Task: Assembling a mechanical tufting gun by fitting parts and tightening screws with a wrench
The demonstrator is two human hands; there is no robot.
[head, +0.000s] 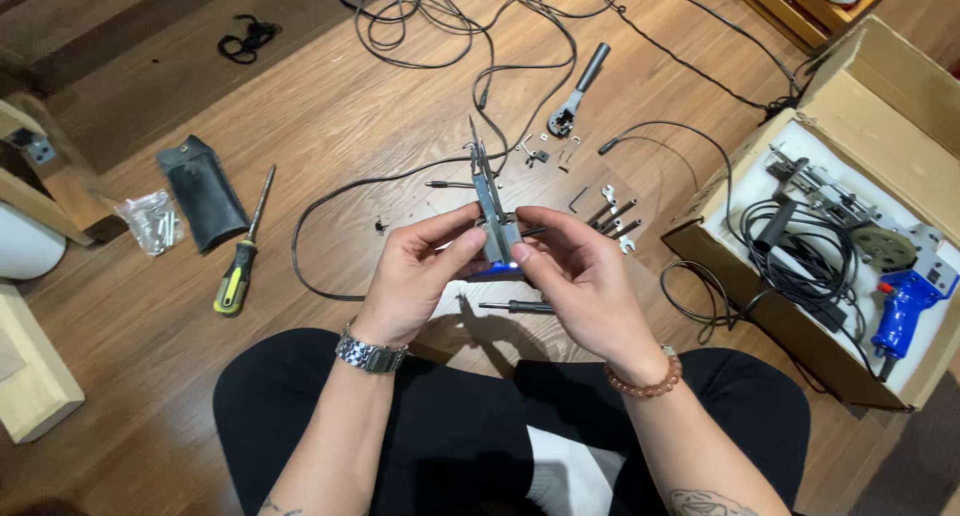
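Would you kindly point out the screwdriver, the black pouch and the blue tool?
screwdriver [236, 278], head view, on its yellow-and-black handle.
black pouch [203, 193], head view, on its middle.
blue tool [906, 306], head view, on its grip.

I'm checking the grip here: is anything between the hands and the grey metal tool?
Nothing visible. The left hand and the right hand both pinch the grey metal tool directly with bare fingertips, above the wooden floor.
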